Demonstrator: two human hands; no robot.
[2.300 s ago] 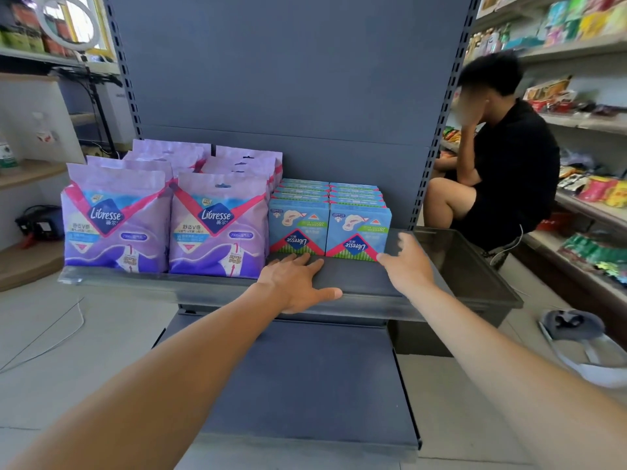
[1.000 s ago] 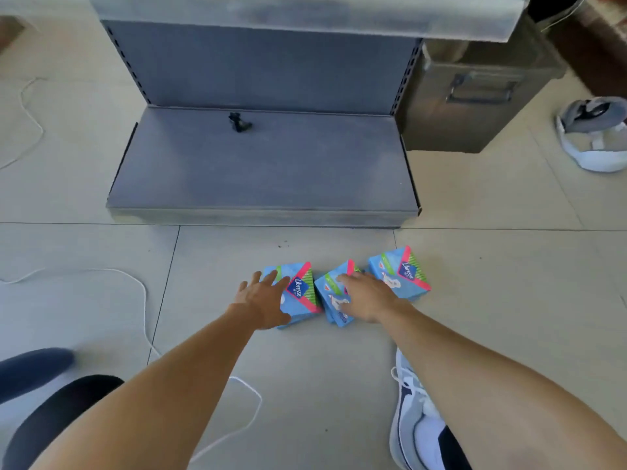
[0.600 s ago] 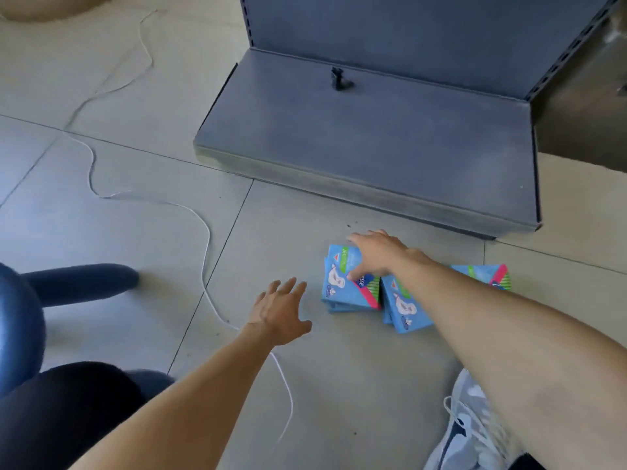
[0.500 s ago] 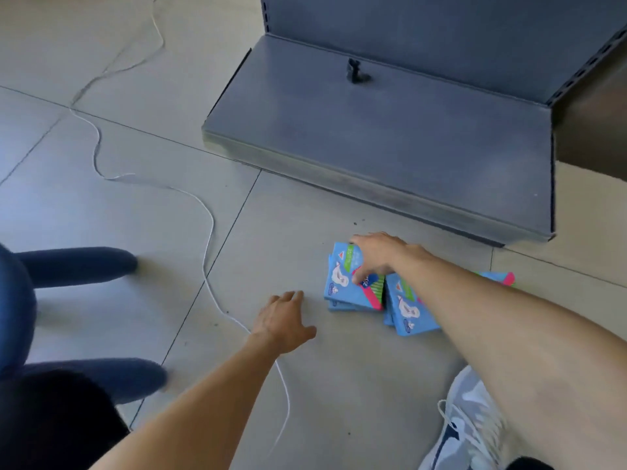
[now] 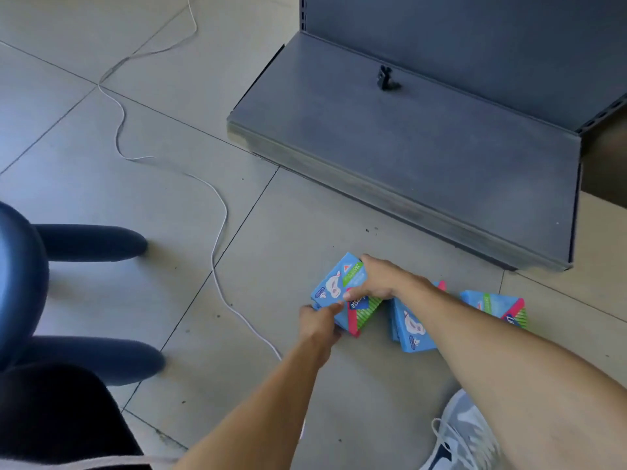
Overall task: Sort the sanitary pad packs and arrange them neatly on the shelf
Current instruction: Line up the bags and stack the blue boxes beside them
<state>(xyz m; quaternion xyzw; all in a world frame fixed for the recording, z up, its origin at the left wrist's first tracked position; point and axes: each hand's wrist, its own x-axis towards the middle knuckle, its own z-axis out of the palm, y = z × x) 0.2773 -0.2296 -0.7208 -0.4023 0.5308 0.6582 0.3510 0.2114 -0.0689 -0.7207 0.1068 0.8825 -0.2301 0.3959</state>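
Small blue pad packs lie on the floor tiles in front of the grey shelf base (image 5: pixel 424 154). Both hands are on the leftmost pack stack (image 5: pixel 334 286). My right hand (image 5: pixel 381 278) holds it from above, its thumb pressed on the face. My left hand (image 5: pixel 320 322) grips the near left corner, fingers curled under the edge. A second blue pack (image 5: pixel 409 325) lies just right of it, partly hidden by my right forearm. A third blue pack (image 5: pixel 497 305) lies further right.
A white cable (image 5: pixel 217 232) snakes across the tiles left of the packs. A dark blue stool (image 5: pixel 30 273) stands at the left. A small black clip (image 5: pixel 385 79) lies on the shelf base. My grey sneaker (image 5: pixel 464 435) is at the bottom right.
The view dropped from the stocked shelf to the floor. My left hand, lying flat on the tiles half a second ago, has moved right and taken the leftmost stack's corner. My right hand stays on it.
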